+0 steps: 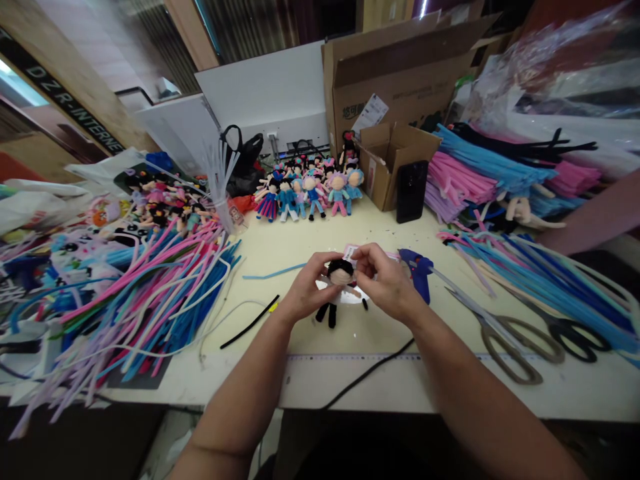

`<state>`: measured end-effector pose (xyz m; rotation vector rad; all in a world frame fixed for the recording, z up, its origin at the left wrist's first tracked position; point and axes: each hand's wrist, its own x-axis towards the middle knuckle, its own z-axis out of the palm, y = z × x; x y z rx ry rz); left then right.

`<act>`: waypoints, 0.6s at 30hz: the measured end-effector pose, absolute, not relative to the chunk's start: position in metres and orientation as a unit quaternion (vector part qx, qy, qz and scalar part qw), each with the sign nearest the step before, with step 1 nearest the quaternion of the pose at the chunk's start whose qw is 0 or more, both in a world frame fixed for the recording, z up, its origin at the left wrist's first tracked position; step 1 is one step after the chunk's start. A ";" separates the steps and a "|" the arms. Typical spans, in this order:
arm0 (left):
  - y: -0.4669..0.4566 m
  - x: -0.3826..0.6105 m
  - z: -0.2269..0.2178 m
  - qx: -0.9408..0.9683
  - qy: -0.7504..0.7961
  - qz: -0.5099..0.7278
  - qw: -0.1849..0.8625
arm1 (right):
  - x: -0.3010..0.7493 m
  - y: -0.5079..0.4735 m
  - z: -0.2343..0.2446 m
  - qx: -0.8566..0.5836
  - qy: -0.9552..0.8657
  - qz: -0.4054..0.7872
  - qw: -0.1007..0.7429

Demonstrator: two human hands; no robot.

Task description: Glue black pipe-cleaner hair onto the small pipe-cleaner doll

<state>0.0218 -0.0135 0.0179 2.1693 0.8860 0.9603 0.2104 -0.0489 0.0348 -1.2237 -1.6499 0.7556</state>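
Observation:
A small doll point(341, 275) with black hair, a pale round face and black legs is held above the middle of the table. My left hand point(313, 288) grips it from the left, thumb across the front below the head. At the other side of the head, the fingers of my right hand point(383, 280) are pinched together; whatever is between them is hidden. A small white and pink label point(350, 252) shows behind the fingertips. Just right of my right hand lies a blue glue gun point(417, 273). A light blue pipe cleaner point(274, 272) lies left of the doll.
Bundles of coloured pipe cleaners point(170, 300) cover the left side; more pipe cleaners point(550, 280) lie right. Large scissors point(505, 333) rest near my right forearm. Several finished dolls point(310, 190), a small cardboard box point(385, 167) and a black phone point(411, 192) stand behind. A ruler point(345, 358) lies in front.

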 end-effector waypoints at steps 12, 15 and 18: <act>-0.013 0.022 0.018 0.801 0.339 0.367 0.329 | 0.217 -0.046 0.030 -0.479 -0.664 0.342 0.461; -0.013 0.023 0.017 0.784 0.345 0.374 0.356 | 0.218 -0.044 0.029 -0.467 -0.660 0.365 0.462; -0.012 0.022 0.015 0.767 0.346 0.379 0.386 | 0.218 -0.042 0.028 -0.451 -0.640 0.405 0.472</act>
